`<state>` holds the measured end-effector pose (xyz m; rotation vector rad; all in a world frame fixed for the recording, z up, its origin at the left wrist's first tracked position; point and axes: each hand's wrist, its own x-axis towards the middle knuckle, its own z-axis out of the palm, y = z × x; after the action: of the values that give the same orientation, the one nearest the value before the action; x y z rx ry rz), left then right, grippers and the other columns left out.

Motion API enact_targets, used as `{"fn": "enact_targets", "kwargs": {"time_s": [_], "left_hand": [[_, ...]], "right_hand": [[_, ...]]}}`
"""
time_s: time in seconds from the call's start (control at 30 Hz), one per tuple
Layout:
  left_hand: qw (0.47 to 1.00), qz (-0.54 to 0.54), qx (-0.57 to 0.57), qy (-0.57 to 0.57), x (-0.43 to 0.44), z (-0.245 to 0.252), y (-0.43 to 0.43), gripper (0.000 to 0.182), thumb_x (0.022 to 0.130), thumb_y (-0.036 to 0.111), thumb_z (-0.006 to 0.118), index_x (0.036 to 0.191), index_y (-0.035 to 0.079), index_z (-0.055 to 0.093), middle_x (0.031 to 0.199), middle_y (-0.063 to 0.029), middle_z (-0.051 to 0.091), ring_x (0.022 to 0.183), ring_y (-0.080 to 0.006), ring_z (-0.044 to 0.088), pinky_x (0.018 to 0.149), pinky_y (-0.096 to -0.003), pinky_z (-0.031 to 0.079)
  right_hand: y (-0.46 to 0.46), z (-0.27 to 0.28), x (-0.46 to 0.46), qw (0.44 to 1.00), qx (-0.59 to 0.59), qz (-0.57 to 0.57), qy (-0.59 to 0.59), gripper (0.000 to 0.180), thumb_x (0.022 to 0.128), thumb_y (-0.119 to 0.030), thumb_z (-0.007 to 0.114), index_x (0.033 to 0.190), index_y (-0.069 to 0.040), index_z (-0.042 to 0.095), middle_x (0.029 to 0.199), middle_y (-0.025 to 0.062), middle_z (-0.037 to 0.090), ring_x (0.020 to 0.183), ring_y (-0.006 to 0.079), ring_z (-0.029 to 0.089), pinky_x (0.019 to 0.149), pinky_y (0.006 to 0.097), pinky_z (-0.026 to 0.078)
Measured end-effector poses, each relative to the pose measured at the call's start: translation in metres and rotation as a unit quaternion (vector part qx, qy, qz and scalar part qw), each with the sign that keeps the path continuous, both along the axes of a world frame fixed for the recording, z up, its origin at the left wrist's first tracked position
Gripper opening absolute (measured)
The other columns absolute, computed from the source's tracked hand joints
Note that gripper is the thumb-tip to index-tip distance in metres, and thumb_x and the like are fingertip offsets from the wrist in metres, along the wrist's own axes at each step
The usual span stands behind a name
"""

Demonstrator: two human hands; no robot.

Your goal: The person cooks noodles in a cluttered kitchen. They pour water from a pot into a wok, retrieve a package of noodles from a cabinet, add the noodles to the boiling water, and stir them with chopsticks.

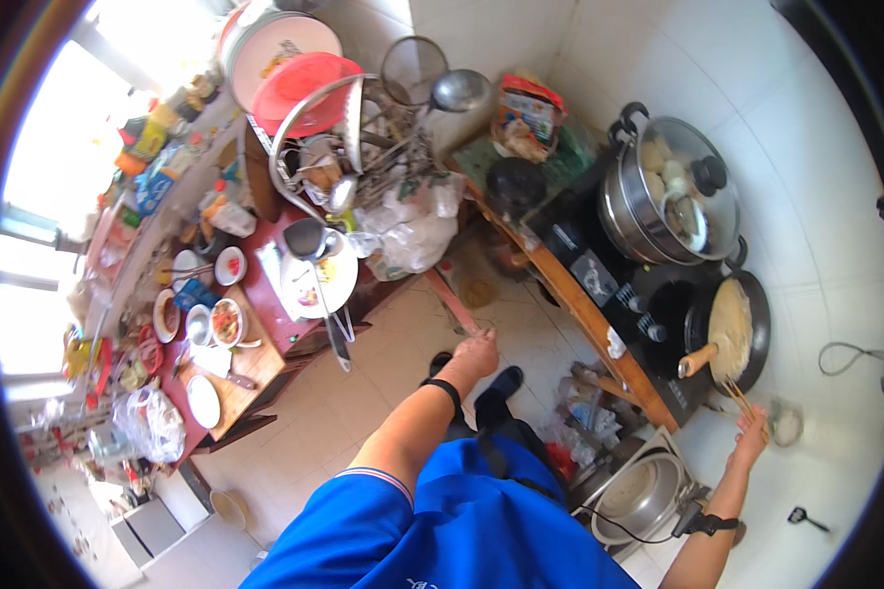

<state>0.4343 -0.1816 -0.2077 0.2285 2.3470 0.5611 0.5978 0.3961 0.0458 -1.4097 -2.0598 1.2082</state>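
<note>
My right hand (pixel 751 436) grips a pair of wooden chopsticks (pixel 738 396). Their tips reach the lower edge of a pale yellow flatbread (pixel 732 331) in a dark frying pan (pixel 760 331). The pan's wooden handle (pixel 698 361) points towards the near left, and no hand is on it. My left hand (pixel 477 352) is low over the floor with its fingers curled. A reddish bar (pixel 449 300) meets it in the picture; whether the fingers hold that bar is unclear.
A lidded steel steamer (pixel 637 206) with pale food inside stands behind the pan on the black stove (pixel 656 294). A wooden edge (pixel 582 309) borders the counter. Left, a red table carries a cutting board (pixel 254 361), a cleaver (pixel 221 368), bowls and a ladle (pixel 306 239).
</note>
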Motion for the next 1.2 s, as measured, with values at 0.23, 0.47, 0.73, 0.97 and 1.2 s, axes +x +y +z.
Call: {"fn": "enact_targets", "kwargs": {"time_s": [0.23, 0.47, 0.73, 0.97, 1.2], "left_hand": [[0.994, -0.093, -0.046, -0.030, 0.014, -0.003, -0.031, 0.062, 0.093, 0.012, 0.051, 0.153, 0.005, 0.037, 0.159, -0.0206, 0.038, 0.121, -0.0381, 0.064, 0.099, -0.0482, 0.053], [0.975, -0.136, -0.148, -0.098, 0.012, 0.017, -0.046, 0.064, 0.096, 0.022, 0.049, 0.155, 0.004, 0.032, 0.156, -0.0219, 0.042, 0.129, -0.0349, 0.059, 0.107, -0.0453, 0.046], [0.958, -0.133, -0.239, -0.087, 0.039, 0.009, -0.099, 0.062, 0.094, 0.030, 0.055, 0.145, -0.003, 0.045, 0.133, -0.0204, 0.065, 0.127, -0.0332, 0.062, 0.106, -0.0451, 0.048], [0.996, -0.041, -0.052, -0.066, 0.074, -0.004, -0.094, 0.058, 0.093, 0.039, 0.062, 0.136, 0.001, 0.055, 0.121, -0.0269, 0.068, 0.115, -0.0420, 0.064, 0.099, -0.0481, 0.052], [0.999, -0.014, -0.016, -0.026, 0.080, -0.006, -0.084, 0.052, 0.094, 0.036, 0.061, 0.130, -0.001, 0.060, 0.109, -0.0287, 0.070, 0.108, -0.0439, 0.066, 0.096, -0.0481, 0.053]], "right_hand": [[-0.050, 0.006, 0.005, 0.995, 0.080, 0.035, 0.055, 0.037, 0.105, -0.033, 0.056, 0.112, 0.001, 0.070, 0.091, 0.0073, 0.074, 0.072, 0.0121, 0.066, 0.069, 0.0279, 0.053], [-0.105, -0.001, -0.012, 0.993, 0.084, 0.018, 0.086, 0.037, 0.105, -0.031, 0.058, 0.113, 0.004, 0.070, 0.090, 0.0084, 0.074, 0.074, 0.0114, 0.066, 0.074, 0.0257, 0.051], [-0.059, 0.013, -0.026, 0.988, 0.058, -0.045, 0.137, 0.035, 0.105, -0.030, 0.057, 0.109, 0.003, 0.069, 0.093, 0.0093, 0.074, 0.076, 0.0128, 0.067, 0.073, 0.0269, 0.051], [0.010, -0.027, -0.025, 0.989, 0.150, -0.016, 0.009, 0.029, 0.104, -0.029, 0.059, 0.102, -0.001, 0.067, 0.083, 0.0086, 0.070, 0.079, 0.0164, 0.067, 0.071, 0.0331, 0.050], [0.042, -0.083, -0.048, 0.984, 0.178, -0.027, -0.016, 0.032, 0.103, -0.033, 0.060, 0.100, -0.003, 0.066, 0.079, 0.0064, 0.071, 0.070, 0.0133, 0.067, 0.061, 0.0288, 0.053]]}}
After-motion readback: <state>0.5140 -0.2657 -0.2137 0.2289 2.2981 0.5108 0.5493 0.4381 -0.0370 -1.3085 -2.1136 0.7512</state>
